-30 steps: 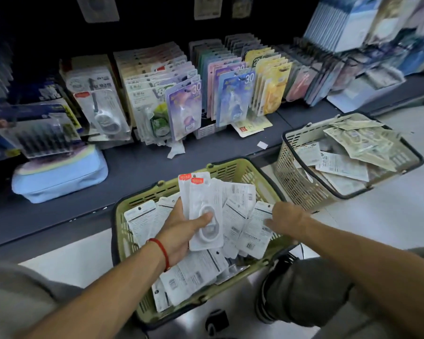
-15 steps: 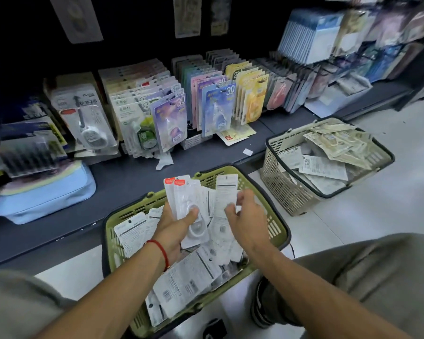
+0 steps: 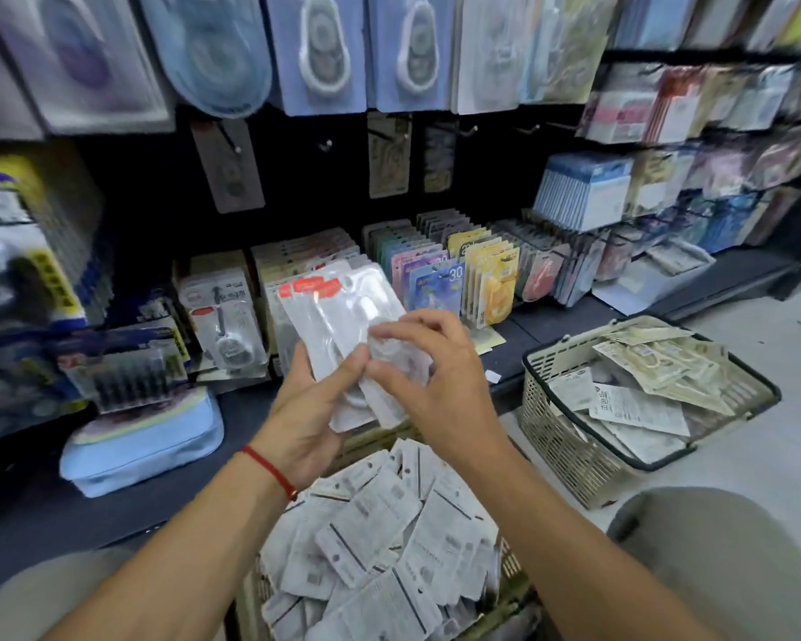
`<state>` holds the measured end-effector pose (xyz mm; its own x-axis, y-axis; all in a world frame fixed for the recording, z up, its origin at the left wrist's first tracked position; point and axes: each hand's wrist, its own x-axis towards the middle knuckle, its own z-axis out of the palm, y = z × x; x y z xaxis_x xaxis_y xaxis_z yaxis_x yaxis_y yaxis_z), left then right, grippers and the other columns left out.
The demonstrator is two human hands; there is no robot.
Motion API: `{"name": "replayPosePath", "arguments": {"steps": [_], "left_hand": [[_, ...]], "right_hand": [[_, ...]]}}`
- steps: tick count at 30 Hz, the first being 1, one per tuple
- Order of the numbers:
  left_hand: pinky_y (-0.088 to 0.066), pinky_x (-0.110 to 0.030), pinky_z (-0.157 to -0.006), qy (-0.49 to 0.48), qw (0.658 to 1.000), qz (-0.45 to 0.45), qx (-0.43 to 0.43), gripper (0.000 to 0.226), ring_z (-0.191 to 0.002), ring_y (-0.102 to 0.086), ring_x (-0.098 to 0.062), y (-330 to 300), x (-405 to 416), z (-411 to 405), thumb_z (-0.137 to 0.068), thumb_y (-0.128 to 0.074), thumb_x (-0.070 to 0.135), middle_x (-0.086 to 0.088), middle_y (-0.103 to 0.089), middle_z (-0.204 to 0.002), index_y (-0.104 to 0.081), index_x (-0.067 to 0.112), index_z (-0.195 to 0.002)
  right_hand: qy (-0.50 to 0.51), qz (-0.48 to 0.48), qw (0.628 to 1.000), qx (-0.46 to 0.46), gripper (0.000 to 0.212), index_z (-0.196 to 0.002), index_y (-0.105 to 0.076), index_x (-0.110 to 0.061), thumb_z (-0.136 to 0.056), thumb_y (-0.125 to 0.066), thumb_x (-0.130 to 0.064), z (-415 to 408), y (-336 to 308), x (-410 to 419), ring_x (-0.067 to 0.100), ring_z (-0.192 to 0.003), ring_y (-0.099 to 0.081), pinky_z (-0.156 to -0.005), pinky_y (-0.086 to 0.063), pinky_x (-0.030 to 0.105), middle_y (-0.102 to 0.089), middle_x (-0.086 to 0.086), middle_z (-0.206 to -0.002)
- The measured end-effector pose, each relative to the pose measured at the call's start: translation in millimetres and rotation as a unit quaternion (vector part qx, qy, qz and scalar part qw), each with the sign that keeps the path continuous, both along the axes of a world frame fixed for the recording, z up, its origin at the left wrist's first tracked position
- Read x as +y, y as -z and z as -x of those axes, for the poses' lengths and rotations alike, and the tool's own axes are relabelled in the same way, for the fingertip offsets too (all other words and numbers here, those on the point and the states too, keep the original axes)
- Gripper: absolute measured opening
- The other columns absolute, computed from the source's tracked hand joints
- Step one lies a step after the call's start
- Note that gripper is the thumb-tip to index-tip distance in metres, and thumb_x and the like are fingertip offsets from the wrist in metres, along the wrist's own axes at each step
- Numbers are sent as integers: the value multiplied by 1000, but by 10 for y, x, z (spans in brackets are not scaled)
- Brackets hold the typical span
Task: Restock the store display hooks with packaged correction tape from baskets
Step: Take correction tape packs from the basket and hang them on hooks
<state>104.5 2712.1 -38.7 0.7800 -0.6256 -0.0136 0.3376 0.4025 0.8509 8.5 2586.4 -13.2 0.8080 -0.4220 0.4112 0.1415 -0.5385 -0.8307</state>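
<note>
**Packs in hand, hooks not yet filled**

The left hand grips a small fanned stack of packs from below, thumb across the front, red-tabbed tops pointing up toward the display. The right hand pinches the nearest pack in the stack with curled fingers, apparently squaring it up or adding it to the bunch. The stack is held in the air above the near basket, between it and the shelf.

Little of the restocking looks finished. The near basket is heaped with packs lying mostly back-side up, and the far basket on the right holds a loose pile too. Several hooks in the middle row of the dark back panel carry only one or two cards or none, so there is room to fill. The upper row is blurred but looks well stocked.

Judging from this, the step in hand is gathering and aligning a batch; hanging it on a hook is not yet done, and both baskets remain to be worked through.
</note>
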Motion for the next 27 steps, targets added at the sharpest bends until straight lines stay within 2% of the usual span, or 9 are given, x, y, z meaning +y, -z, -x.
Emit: {"name": "replayPosePath", "arguments": {"steps": [4, 6, 7, 9, 11, 14, 18, 24, 27], "left_hand": [[-54, -60, -100, 7, 997, -32, -67, 57, -123, -68, -36, -389, 204, -209, -95, -64, 10, -12, -67, -141, -49, 20, -149], [-59, -56, -94, 8, 996, -39, -84, 59, -120, -70, -34, -590, 332, -344, -91, -67, 9, -11, -68, -139, -50, 21, -147], [-62, -51, -90, 13, 995, -41, -89, 60, -120, -70, -34, -680, 385, -417, -89, -68, 9, -10, -69, -138, -51, 22, -146], [-64, -46, -83, 17, 993, -51, -108, 59, -117, -72, -34, -808, 477, -551, -87, -72, 9, -9, -71, -135, -53, 23, -142], [-64, -47, -80, -12, 990, -60, -125, 57, -115, -73, -33, -848, 546, -663, -86, -75, 11, -9, -72, -132, -56, 24, -139], [-64, -46, -80, -103, 985, -52, -131, 59, -116, -73, -31, -779, 676, -816, -84, -79, 18, -6, -73, -131, -56, 25, -139], [-58, -49, -98, -282, 938, -102, -172, 59, -117, -71, -19, -663, 893, -1061, -85, -84, 20, 6, -74, -126, -57, 32, -136], [-58, -45, -98, -378, 888, -140, -220, 58, -110, -70, -3, -705, 942, -1278, -85, -87, 18, 17, -71, -121, -55, 44, -126], [-56, -38, -96, -407, 875, -124, -231, 63, -114, -68, -3, -747, 938, -1309, -85, -86, 16, 18, -69, -124, -54, 40, -134]], "right_hand": [[8, -61, 998, -9, 48, -137, -57, -37, -94, -76, -42, -123, -246, -30, -11, -111, -53, -87, -51, 21, -51, -15, -134], [-8, -71, 997, 37, 58, -141, -46, -40, -91, -73, -53, -216, -347, -51, -17, -105, -56, -81, -49, 14, -56, -21, -131], [-36, -82, 994, 59, 52, -136, -46, -43, -91, -71, -55, -281, -383, -49, -17, -102, -59, -78, -49, 12, -62, -24, -125], [-83, -90, 990, 69, 27, -119, -61, -37, -96, -68, -49, -458, -425, -29, -9, -98, -67, -79, -51, 15, -74, -19, -110], [-106, -96, 988, 52, 15, -113, -67, -31, -101, -67, -39, -657, -474, 24, -3, -95, -71, -76, -53, 16, -77, -18, -103], [-109, -115, 986, 45, 13, -112, -65, -29, -102, -65, -38, -969, -534, 99, 4, -95, -74, -80, -58, 26, -78, -11, -102], [-96, -132, 986, 34, 11, -113, -61, -26, -105, -62, -34, -1390, -630, 100, 12, -100, -74, -92, -60, 46, -76, -4, -109], [-97, -134, 986, 8, 12, -111, -64, -22, -104, -63, -31, -1863, -691, 121, 14, -96, -75, -86, -60, 43, -78, -2, -105], [-81, -155, 985, -6, 13, -107, -69, -22, -101, -66, -34, -1934, -583, 149, 18, -92, -76, -83, -60, 46, -79, -2, -99]]}}
